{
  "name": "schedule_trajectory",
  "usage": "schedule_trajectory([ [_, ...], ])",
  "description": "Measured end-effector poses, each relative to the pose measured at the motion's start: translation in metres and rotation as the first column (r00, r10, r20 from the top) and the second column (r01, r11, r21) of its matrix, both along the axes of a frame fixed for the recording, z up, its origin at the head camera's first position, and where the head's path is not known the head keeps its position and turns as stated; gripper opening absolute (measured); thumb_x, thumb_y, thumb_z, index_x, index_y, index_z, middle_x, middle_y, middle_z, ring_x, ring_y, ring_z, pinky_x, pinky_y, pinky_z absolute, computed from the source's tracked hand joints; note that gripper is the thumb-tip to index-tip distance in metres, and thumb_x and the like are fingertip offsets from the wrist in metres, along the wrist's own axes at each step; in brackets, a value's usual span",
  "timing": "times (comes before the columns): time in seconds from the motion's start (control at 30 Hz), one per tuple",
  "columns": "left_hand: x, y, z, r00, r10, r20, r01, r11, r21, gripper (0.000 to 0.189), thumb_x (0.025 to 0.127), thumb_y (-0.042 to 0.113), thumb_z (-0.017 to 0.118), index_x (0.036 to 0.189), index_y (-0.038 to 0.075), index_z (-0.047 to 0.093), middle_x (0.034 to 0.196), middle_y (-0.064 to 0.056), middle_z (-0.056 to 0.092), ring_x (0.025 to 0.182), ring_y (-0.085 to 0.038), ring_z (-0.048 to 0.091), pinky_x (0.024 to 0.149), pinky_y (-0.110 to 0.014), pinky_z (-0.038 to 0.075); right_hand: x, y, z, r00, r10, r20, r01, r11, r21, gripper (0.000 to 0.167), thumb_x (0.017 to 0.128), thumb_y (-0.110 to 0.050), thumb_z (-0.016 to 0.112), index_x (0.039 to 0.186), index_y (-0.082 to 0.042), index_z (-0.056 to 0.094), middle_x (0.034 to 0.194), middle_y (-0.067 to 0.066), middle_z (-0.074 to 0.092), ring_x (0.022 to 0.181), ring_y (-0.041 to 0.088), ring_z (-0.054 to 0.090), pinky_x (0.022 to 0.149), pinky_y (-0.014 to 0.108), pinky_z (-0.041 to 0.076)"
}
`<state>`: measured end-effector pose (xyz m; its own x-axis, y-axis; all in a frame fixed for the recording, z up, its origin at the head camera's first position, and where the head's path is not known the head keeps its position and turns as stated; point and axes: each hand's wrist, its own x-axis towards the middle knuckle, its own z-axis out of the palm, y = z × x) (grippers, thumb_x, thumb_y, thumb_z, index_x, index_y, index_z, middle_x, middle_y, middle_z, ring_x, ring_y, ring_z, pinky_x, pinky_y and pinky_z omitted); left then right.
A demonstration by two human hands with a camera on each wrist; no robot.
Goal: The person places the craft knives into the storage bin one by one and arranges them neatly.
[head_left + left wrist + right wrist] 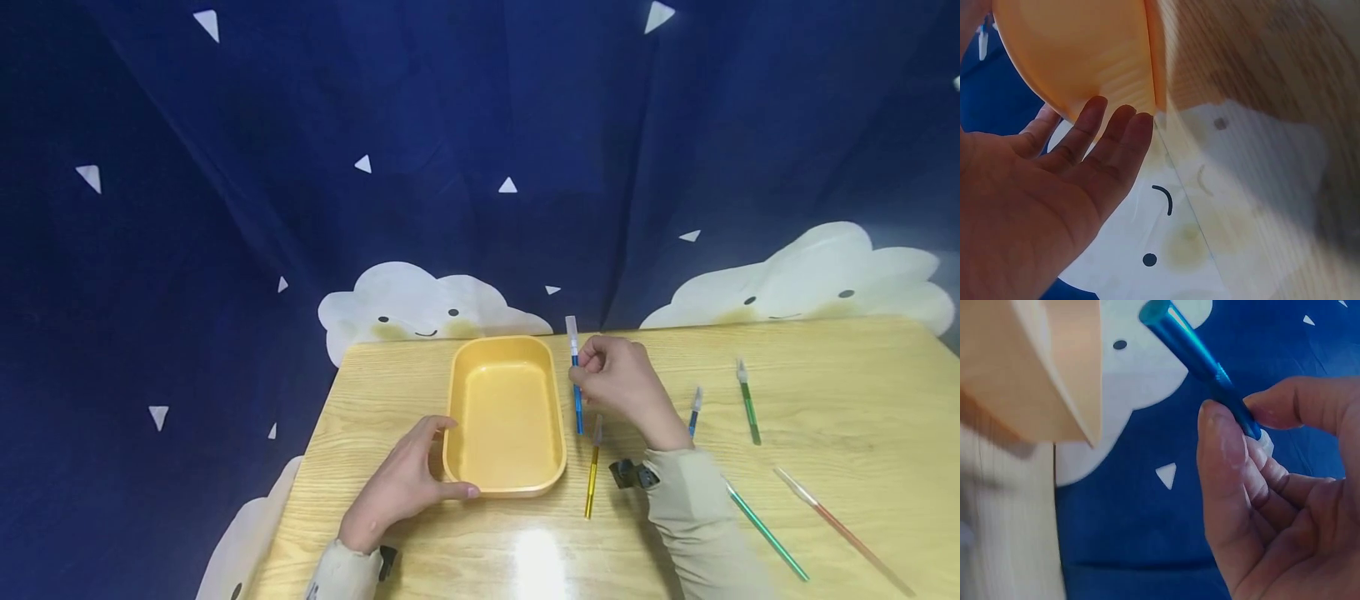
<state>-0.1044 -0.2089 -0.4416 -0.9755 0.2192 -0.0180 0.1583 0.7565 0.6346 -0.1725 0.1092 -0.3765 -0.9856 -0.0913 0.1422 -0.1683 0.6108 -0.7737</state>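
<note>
My right hand [618,379] pinches a blue craft knife [1194,356] with a clear cap between thumb and fingers. In the head view the knife stands nearly upright, cap end up, just right of a yellow plastic tray [452,392]. The tray's inside is bare. At its near left corner rests my left hand [401,483], the thumb along the near side and a fingertip at the left rim. The left wrist view shows this hand's fingers [1119,147] nearly straight against the tray's outer wall. Below the right hand lies a yellow craft knife [592,479] with a clear cap.
On the wooden table [840,400], further right, lie another blue craft knife [693,421], partly behind the right forearm, a green one [748,408], a teal one [768,527] and a red one [840,527]. A dark blue curtain [450,100] with clouds hangs behind the table.
</note>
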Motion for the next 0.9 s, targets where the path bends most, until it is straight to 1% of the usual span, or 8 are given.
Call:
schedule_trajectory([
  [0.07, 0.000, 0.000, 0.000, 1.000, -0.002, 0.000, 0.002, 1.000, -0.003, 0.097, 0.061, 0.050, 0.099, 0.140, 0.015, 0.055, 0.141, -0.006, 0.062, 0.131, -0.027, 0.058, 0.113, -0.051, 0.049, -0.002, -0.008, -0.001, 1.000, 0.007, 0.016, -0.007, 1.000, -0.017, 0.006, 0.085, -0.011, 0.066, 0.084, -0.005, 0.067, 0.067, 0.001, 0.071, 0.054, 0.013, 0.067, 0.061, 0.026, 0.051],
  [0.2, -0.001, 0.000, 0.000, 1.000, -0.006, 0.005, 0.006, 1.000, -0.006, 0.098, 0.062, 0.052, 0.098, 0.141, 0.015, 0.054, 0.144, -0.007, 0.061, 0.135, -0.029, 0.057, 0.115, -0.052, 0.048, -0.008, -0.024, -0.003, 0.999, 0.017, 0.047, -0.014, 0.998, -0.058, 0.008, 0.086, -0.012, 0.065, 0.085, -0.004, 0.066, 0.067, 0.002, 0.071, 0.055, 0.017, 0.070, 0.056, 0.025, 0.054],
  [0.37, -0.002, 0.000, 0.000, 1.000, -0.004, 0.012, 0.004, 1.000, -0.004, 0.099, 0.062, 0.053, 0.098, 0.142, 0.015, 0.054, 0.145, -0.006, 0.060, 0.135, -0.029, 0.056, 0.115, -0.052, 0.048, -0.021, -0.044, -0.005, 0.997, 0.040, 0.063, -0.034, 0.995, -0.097, 0.008, 0.085, -0.012, 0.065, 0.084, -0.004, 0.065, 0.067, 0.003, 0.071, 0.055, 0.020, 0.071, 0.054, 0.025, 0.054],
  [0.43, -0.002, 0.000, 0.000, 1.000, -0.007, 0.011, 0.008, 1.000, -0.003, 0.099, 0.062, 0.053, 0.098, 0.141, 0.015, 0.054, 0.144, -0.006, 0.060, 0.135, -0.029, 0.057, 0.115, -0.052, 0.048, -0.026, -0.053, -0.006, 0.997, 0.045, 0.062, -0.040, 0.995, -0.088, 0.008, 0.084, -0.013, 0.065, 0.082, -0.006, 0.066, 0.065, 0.002, 0.071, 0.055, 0.020, 0.070, 0.054, 0.024, 0.053],
  [0.6, -0.002, 0.000, -0.001, 1.000, -0.023, 0.001, 0.023, 1.000, 0.010, 0.097, 0.063, 0.052, 0.098, 0.141, 0.014, 0.054, 0.142, -0.006, 0.061, 0.134, -0.028, 0.057, 0.115, -0.051, 0.048, -0.037, -0.073, -0.013, 0.996, 0.050, 0.076, -0.045, 0.996, -0.078, 0.008, 0.084, -0.013, 0.066, 0.079, -0.007, 0.064, 0.060, 0.002, 0.070, 0.055, 0.020, 0.072, 0.053, 0.024, 0.054],
  [0.77, -0.001, -0.002, -0.001, 1.000, -0.023, 0.001, 0.023, 1.000, 0.011, 0.096, 0.064, 0.052, 0.097, 0.141, 0.015, 0.054, 0.142, -0.006, 0.061, 0.134, -0.028, 0.057, 0.114, -0.052, 0.049, -0.046, -0.095, -0.022, 0.990, 0.060, 0.127, -0.051, 0.996, -0.069, 0.011, 0.085, -0.012, 0.067, 0.076, -0.007, 0.063, 0.062, 0.005, 0.071, 0.062, 0.028, 0.076, 0.054, 0.025, 0.056],
  [0.9, -0.001, -0.002, -0.001, 1.000, -0.022, 0.010, 0.022, 1.000, 0.015, 0.097, 0.063, 0.053, 0.097, 0.141, 0.015, 0.053, 0.143, -0.006, 0.060, 0.134, -0.029, 0.057, 0.114, -0.052, 0.048, -0.053, -0.109, -0.030, 0.983, 0.077, 0.168, -0.074, 0.997, -0.023, 0.019, 0.087, -0.014, 0.070, 0.070, -0.009, 0.062, 0.062, 0.007, 0.073, 0.063, 0.029, 0.077, 0.056, 0.026, 0.056],
])
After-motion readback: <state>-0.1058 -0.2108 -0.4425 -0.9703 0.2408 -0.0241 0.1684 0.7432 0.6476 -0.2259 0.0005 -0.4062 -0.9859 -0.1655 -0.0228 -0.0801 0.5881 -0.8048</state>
